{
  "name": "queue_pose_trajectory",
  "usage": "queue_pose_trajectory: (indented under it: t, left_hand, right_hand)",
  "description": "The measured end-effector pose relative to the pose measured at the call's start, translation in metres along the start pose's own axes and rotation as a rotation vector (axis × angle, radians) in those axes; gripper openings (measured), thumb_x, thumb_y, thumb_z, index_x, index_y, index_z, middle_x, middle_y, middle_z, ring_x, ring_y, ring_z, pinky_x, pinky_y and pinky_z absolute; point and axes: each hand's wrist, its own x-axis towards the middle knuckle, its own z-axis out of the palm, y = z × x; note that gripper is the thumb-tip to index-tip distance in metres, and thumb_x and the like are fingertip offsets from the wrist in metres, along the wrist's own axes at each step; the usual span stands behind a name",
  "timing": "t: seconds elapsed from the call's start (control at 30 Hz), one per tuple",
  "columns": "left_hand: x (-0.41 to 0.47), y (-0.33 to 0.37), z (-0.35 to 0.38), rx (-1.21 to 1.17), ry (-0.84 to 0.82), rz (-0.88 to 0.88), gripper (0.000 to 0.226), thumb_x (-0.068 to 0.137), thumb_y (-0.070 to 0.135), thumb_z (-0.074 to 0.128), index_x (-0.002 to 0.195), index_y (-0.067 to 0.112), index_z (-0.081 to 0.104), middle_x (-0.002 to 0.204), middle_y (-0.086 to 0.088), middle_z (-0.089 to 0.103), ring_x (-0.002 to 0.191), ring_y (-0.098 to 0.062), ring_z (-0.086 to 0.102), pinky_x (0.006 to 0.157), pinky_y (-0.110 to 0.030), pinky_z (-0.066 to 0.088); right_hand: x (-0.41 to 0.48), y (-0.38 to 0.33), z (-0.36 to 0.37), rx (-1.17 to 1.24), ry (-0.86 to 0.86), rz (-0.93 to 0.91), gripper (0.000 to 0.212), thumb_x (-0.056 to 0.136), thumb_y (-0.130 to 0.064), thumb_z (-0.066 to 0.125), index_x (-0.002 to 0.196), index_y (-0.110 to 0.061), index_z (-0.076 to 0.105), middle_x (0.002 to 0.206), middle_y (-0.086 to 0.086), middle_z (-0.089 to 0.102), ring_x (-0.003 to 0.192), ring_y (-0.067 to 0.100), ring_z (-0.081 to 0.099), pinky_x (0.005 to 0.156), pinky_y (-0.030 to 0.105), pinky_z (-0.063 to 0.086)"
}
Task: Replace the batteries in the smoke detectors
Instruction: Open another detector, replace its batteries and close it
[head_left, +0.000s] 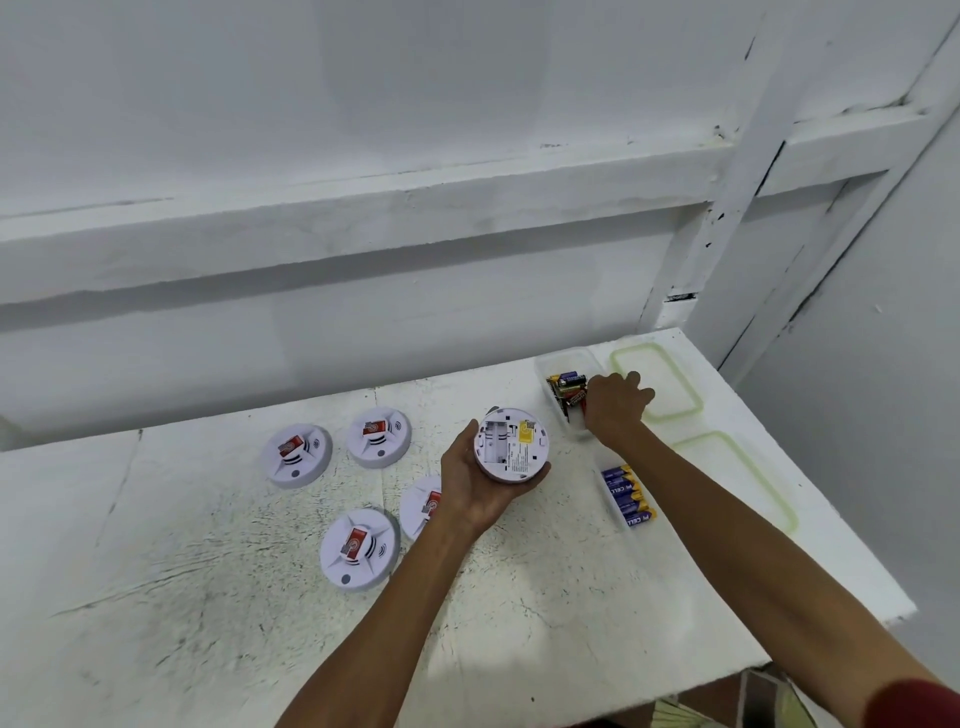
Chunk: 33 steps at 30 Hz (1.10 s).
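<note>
A white smoke detector (512, 445) is held back-side up in the left hand (480, 480), the fingers curled under and around its rim; its battery bay is seen open and bare, with a yellow label beside it. The right hand (615, 408) is reached into a clear plastic tub (553, 366) near the table's far right corner, its fingers bent down among a jumble of loose batteries (567, 387); whether a battery is pinched between them cannot be told. A second clear tub (615, 512), nearer the person, is filled with a neat row of blue and gold batteries (627, 496); two green-rimmed lids (660, 384) are laid flat to the right of the tubs. Four further detectors are set face up on the scuffed white table (208, 571): two at the back (296, 454) (379, 436), one at the front (359, 555), and one (418, 506) partly hidden behind the left wrist.
</note>
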Motion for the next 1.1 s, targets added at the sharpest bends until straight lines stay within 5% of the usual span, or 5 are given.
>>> queue_pose_trajectory:
  t: [0.3,0.5,0.6,0.8,1.1]
  left_hand:
    - [-0.008,0.004,0.003,-0.011,-0.006,0.027,0.035,0.101,0.036,0.054,0.122,0.012,0.070,0.136,-0.027,0.062,0.134,-0.048,0.048,0.115,-0.070,0.029]
    - [-0.008,0.004,0.000,-0.030,0.002,0.042,0.037,0.098,0.035,0.056,0.124,0.012,0.070,0.139,-0.027,0.059,0.134,-0.050,0.048,0.113,-0.071,0.030]
    - [-0.007,0.003,-0.002,-0.022,-0.027,0.044,0.048,0.093,0.034,0.059,0.136,0.013,0.063,0.142,-0.027,0.057,0.136,-0.051,0.046,0.112,-0.072,0.029]
    - [-0.004,0.003,0.000,-0.021,-0.031,0.058,0.048,0.092,0.032,0.057,0.135,0.012,0.063,0.141,-0.027,0.058,0.134,-0.051,0.048,0.109,-0.072,0.033]
    - [-0.004,0.001,0.003,0.028,-0.041,0.049,0.040,0.094,0.033,0.053,0.125,0.011,0.067,0.134,-0.024,0.064,0.123,-0.046,0.056,0.110,-0.067,0.036]
  right_hand:
    - [0.002,-0.001,0.004,0.125,-0.029,0.030,0.021,0.085,-0.030,0.065,0.101,-0.019,0.058,0.081,0.000,0.040,0.118,0.027,0.039,0.076,0.036,0.030]
    - [0.000,0.003,0.010,0.212,0.056,-0.062,0.026,0.088,-0.036,0.060,0.104,-0.016,0.057,0.104,0.008,0.059,0.118,0.031,0.039,0.090,0.043,0.035]
    - [-0.002,0.004,0.010,0.512,0.182,-0.163,0.022,0.092,-0.024,0.057,0.110,-0.016,0.066,0.102,0.011,0.067,0.112,0.032,0.050,0.086,0.039,0.041]
    - [-0.039,0.005,-0.004,1.059,0.413,-0.340,0.021,0.095,-0.016,0.063,0.114,-0.011,0.072,0.104,0.005,0.071,0.087,0.010,0.063,0.075,0.002,0.038]
    - [-0.095,-0.012,-0.025,1.365,0.287,-0.395,0.019,0.087,-0.018,0.075,0.104,-0.012,0.069,0.087,-0.004,0.074,0.081,0.002,0.069,0.073,0.011,0.051]
